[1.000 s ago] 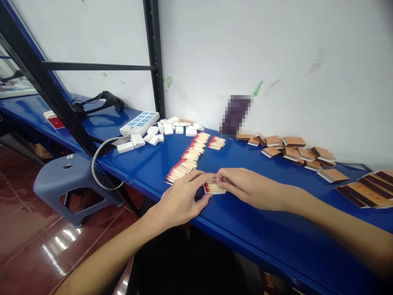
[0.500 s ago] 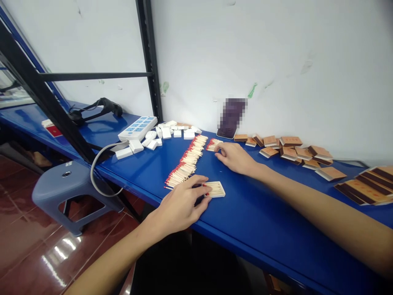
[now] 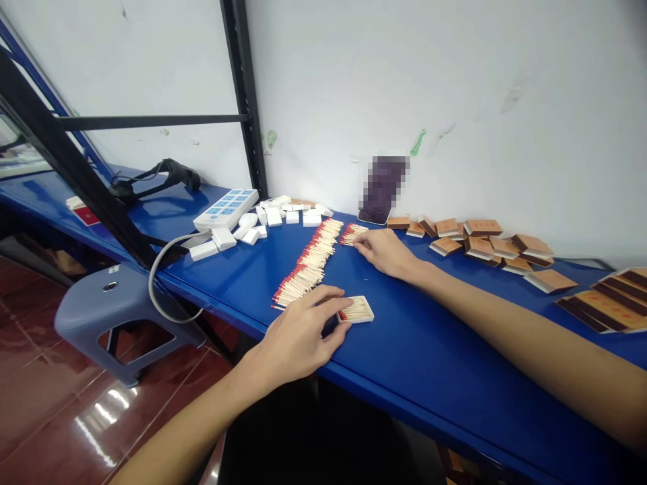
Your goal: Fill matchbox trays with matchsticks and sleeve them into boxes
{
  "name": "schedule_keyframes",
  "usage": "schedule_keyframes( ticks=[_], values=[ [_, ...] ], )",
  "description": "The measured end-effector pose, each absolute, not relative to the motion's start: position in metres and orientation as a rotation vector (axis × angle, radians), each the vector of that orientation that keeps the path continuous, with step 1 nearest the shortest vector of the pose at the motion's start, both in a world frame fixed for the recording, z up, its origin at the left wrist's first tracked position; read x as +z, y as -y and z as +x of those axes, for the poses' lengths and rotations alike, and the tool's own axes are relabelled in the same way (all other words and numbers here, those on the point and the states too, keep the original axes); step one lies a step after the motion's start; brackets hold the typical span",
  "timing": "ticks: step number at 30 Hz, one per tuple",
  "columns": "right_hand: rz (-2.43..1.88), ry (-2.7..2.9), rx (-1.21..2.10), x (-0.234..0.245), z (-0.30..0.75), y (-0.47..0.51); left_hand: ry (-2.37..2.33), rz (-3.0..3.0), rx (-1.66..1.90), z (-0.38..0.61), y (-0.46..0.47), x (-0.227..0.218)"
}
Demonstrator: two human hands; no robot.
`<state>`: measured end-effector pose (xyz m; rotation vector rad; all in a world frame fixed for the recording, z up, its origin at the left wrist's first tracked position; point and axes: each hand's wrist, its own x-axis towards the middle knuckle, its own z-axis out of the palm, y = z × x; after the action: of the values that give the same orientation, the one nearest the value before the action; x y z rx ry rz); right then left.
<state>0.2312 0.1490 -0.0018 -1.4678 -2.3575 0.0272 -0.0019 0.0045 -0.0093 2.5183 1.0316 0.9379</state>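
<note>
My left hand (image 3: 303,333) grips the left end of a small white matchbox tray (image 3: 371,311) between thumb and fingers, near the table's front edge. Red-tipped matches (image 3: 358,310) lie side by side in the tray. Farther back, my right hand (image 3: 387,252) is closed in a pinch at the pale ends of a small pile of matches (image 3: 351,234). How many are between its fingertips is hidden. Left of both hands, a long row of matches (image 3: 316,252) slants across the blue table (image 3: 404,337), red heads to the left.
White matchbox trays (image 3: 273,215) lie in a heap beside a power strip (image 3: 227,210). A phone (image 3: 381,188) leans on the wall. Orange-brown matchbox sleeves (image 3: 482,248) are scattered at right, with more stacked sleeves (image 3: 606,303) beyond. A stool (image 3: 116,306) stands at left.
My right fingertips have drawn together at the small pile of matches. My left hand's fingers have shifted a little on the tray, showing more of the matches inside.
</note>
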Motion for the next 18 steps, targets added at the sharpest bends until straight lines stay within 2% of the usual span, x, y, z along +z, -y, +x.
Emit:
schedule_keyframes(
  ticks=[9, 18],
  values=[
    [-1.579, 2.335, 0.216, 0.01, 0.229, -0.138, -1.021, 2.526, 0.952, -0.002, -0.006, -0.009],
    [-1.377, 2.551, 0.508, 0.029, 0.231, -0.068, -1.025, 2.488, 0.946, -0.001, -0.004, -0.006]
  ],
)
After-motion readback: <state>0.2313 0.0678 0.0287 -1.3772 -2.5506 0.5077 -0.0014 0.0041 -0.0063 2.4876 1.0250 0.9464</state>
